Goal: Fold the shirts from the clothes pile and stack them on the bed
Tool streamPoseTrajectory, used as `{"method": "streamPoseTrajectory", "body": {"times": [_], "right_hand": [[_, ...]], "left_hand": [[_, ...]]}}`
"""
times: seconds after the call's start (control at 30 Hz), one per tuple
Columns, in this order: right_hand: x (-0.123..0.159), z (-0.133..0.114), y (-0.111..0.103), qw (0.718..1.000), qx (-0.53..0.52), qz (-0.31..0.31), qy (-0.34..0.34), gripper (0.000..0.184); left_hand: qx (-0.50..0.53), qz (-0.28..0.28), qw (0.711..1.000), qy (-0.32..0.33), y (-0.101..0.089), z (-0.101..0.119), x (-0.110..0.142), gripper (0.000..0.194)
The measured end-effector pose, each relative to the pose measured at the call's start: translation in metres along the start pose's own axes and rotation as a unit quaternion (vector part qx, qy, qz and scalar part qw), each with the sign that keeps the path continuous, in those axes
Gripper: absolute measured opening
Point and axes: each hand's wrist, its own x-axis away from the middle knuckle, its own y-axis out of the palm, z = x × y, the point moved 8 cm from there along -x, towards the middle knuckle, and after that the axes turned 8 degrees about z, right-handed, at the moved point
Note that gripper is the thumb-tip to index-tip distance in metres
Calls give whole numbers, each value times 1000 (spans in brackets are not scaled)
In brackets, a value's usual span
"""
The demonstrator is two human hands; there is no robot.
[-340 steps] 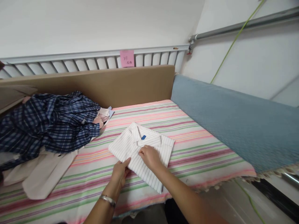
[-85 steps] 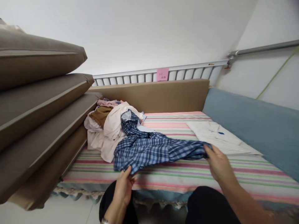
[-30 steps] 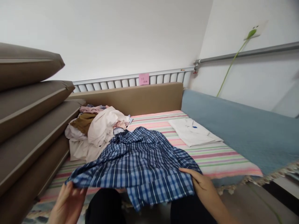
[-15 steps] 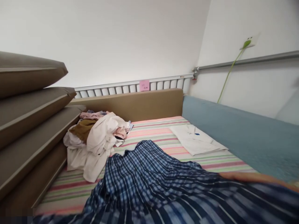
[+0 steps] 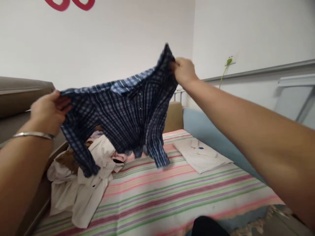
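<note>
A blue plaid shirt hangs spread in the air above the striped bed cover. My left hand, with a silver bangle on the wrist, grips the shirt's left edge. My right hand is raised higher and pinches the shirt's right corner. The sleeves dangle down toward the bed. A folded white striped shirt lies flat on the bed to the right, near the blue cushion.
A heap of white, pink and brown clothes sits at the left of the bed against brown cushions. A blue cushion lines the right side. A green cable hangs from a wall socket.
The plaid shirt has been lifted off the bed and my lap into the air and spread between both hands. The view has tilted upward.
</note>
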Motion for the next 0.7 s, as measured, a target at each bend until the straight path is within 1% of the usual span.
{"method": "streamPoseTrajectory", "body": {"times": [0.03, 0.07, 0.1, 0.13, 0.17, 0.2, 0.23, 0.3, 0.37, 0.4, 0.47, 0.57, 0.63, 0.7], "right_hand": [[-9, -12, -15, 999, -2, 32, -19, 85], [-11, -23, -29, 998, -3, 55, -36, 87], [-6, -33, -39, 996, -4, 65, -53, 88], [3, -40, -46, 996, -5, 65, -66, 88], [16, -44, -49, 995, -7, 56, -78, 87], [33, -46, -48, 995, -10, 39, -87, 84], [52, -46, -44, 995, -16, 15, -95, 79], [97, -39, -28, 992, -38, -42, -111, 61], [149, -26, -4, 984, -68, -106, -123, 37], [177, -18, 10, 980, -81, -137, -121, 30], [237, 1, 39, 968, -105, -205, -98, 29], [329, 28, 77, 950, -138, -277, -29, 30], [389, 39, 95, 937, -154, -312, 7, 31], [442, 45, 106, 926, -161, -341, 39, 33]], "left_hand": [[-9, 0, 1000, 20, 0, 15, -5, 37], [-16, -3, 999, 33, -1, 25, -7, 37], [-18, -5, 999, 44, -5, 31, -6, 37], [-16, -7, 999, 49, -11, 32, -4, 36], [-12, -10, 999, 45, -17, 28, -1, 35], [-8, -10, 999, 32, -26, 19, 2, 33], [-5, -9, 1000, 7, -35, 5, 6, 31], [-1, -11, 999, -52, -55, -33, 17, 25], [-10, -6, 993, -119, -80, -80, 31, 17], [-22, 3, 988, -150, -95, -105, 40, 13], [-51, 22, 977, -208, -125, -155, 62, 6], [-90, 46, 958, -270, -169, -225, 99, 7], [-109, 62, 943, -308, -196, -267, 125, 11], [-122, 77, 928, -343, -220, -305, 150, 15]]}}
